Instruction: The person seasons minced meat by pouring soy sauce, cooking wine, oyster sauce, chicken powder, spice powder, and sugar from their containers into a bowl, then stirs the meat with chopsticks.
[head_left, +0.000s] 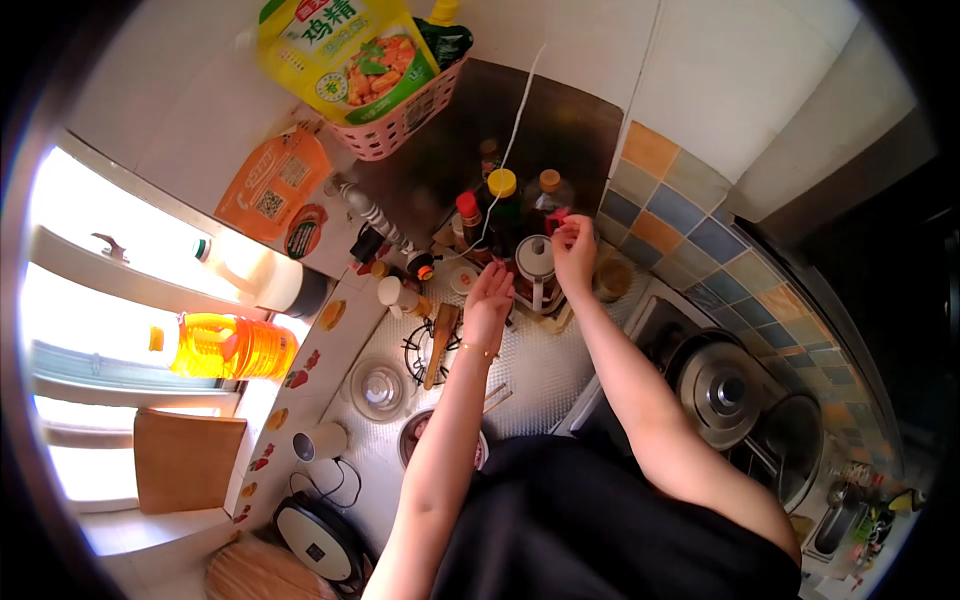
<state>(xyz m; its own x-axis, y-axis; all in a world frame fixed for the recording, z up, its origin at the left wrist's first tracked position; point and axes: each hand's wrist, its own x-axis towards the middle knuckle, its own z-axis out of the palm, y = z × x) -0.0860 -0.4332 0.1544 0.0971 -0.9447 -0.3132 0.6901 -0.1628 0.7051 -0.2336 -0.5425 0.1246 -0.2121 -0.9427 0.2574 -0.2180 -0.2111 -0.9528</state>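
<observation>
Pinching small red item (555,221) w/ R hand (574,256), fingertips closed on its edge, prob. for fine control; located just beside pale lidded pot (537,256), near bottles (502,184), grouped in corner maybe for easy reach. Holding L hand (489,300) loosely curled at pot's other side; cannot tell if gripping. Farther right, covered pan (716,396).

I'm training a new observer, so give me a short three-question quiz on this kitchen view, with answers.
1. True or false: the left hand has a bracelet at its wrist.
2. Which hand is nearer the stove?
3. What shows between the two hands in the picture? A: the wooden board; B: the pale lidded pot with a handle; C: the bottle of orange liquid.

Key: 1. True. 2. The right hand. 3. B.
</observation>
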